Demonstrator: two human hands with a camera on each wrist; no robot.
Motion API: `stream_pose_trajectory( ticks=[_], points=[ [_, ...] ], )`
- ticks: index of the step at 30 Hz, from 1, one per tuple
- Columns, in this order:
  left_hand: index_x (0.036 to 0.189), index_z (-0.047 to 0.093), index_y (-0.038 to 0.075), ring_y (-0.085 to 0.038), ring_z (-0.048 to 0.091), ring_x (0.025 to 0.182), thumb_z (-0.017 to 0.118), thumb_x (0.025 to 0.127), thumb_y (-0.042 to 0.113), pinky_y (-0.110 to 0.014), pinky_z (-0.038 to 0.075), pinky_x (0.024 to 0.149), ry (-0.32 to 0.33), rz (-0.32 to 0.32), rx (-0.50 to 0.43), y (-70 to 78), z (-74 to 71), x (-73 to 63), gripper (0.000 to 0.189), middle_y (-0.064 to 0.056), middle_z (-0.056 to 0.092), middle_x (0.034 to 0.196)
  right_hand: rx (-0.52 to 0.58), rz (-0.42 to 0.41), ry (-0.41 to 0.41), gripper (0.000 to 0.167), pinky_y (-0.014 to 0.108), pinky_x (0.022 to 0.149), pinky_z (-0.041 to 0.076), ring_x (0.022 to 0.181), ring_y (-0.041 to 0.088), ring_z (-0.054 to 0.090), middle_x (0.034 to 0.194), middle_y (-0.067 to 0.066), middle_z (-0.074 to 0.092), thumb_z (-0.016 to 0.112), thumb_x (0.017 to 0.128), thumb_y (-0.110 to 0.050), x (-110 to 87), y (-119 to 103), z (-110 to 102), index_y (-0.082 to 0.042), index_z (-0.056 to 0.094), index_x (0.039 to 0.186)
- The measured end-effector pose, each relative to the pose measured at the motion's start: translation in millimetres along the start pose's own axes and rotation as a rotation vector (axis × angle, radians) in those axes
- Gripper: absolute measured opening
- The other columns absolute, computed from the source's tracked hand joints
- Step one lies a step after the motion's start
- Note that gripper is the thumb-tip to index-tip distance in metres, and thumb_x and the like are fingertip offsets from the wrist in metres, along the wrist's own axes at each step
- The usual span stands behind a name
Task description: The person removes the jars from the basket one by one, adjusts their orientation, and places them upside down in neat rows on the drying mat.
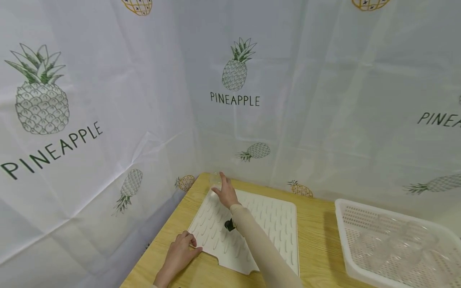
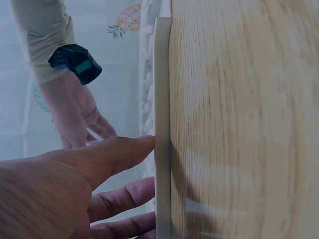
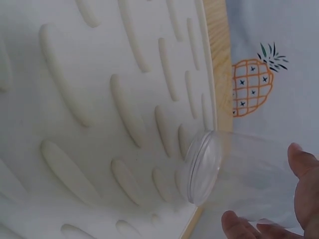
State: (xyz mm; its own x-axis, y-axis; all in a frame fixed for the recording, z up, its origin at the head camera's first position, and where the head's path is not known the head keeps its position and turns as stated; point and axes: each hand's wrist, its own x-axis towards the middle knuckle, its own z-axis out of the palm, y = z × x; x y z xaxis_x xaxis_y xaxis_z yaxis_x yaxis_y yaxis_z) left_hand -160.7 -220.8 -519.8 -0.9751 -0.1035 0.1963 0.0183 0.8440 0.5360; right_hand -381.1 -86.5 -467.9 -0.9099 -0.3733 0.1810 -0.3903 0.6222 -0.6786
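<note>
A clear plastic jar (image 3: 251,174) is in my right hand (image 1: 227,195), thumb on one side and fingers on the other. In the right wrist view its ringed end meets the white ridged drying mat (image 3: 99,164). The head view places the jar (image 1: 215,180) at the mat's far left corner. My left hand (image 1: 180,251) is at the near left corner of the mat (image 1: 266,224). Seen from the left wrist, the thumb touches the mat's edge (image 2: 162,99) and the other fingers (image 2: 124,196) reach to it, fairly straight.
A white perforated basket (image 1: 342,236) holding several clear jars (image 1: 396,244) stands on the wooden table (image 1: 313,232) to the right of the mat. Curtains (image 1: 324,100) with pineapple prints hang close behind the table and along its left side. A black wrist camera (image 2: 79,62) is strapped to my right wrist.
</note>
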Motion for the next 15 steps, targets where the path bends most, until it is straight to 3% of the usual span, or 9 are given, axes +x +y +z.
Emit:
stream_pose_trajectory(
  ticks=[7, 15],
  points=[
    [0.073, 0.054, 0.02, -0.017, 0.05, 0.085, 0.08, 0.076, 0.035, -0.036, 0.038, 0.063, -0.001, -0.025, 0.005, 8.1, 5.3, -0.3, 0.031, 0.006, 0.049, 0.087, -0.044, -0.01, -0.03, 0.076, 0.051, 0.094, 0.049, 0.125, 0.04, 0.051, 0.152, 0.021, 0.032, 0.059, 0.096, -0.038, 1.0, 7.3, -4.4, -0.025, 0.014, 0.156],
    [0.074, 0.053, 0.021, -0.016, 0.049, 0.083, 0.08, 0.076, 0.035, -0.033, 0.037, 0.06, 0.012, -0.021, 0.014, 12.8, 9.4, 0.5, 0.03, 0.006, 0.048, 0.086, -0.049, -0.078, -0.006, 0.066, 0.049, 0.091, 0.051, 0.121, 0.038, 0.054, 0.15, 0.02, 0.033, 0.06, 0.096, -0.029, 0.3, 8.0, -9.6, -0.022, 0.028, 0.153]
  ],
)
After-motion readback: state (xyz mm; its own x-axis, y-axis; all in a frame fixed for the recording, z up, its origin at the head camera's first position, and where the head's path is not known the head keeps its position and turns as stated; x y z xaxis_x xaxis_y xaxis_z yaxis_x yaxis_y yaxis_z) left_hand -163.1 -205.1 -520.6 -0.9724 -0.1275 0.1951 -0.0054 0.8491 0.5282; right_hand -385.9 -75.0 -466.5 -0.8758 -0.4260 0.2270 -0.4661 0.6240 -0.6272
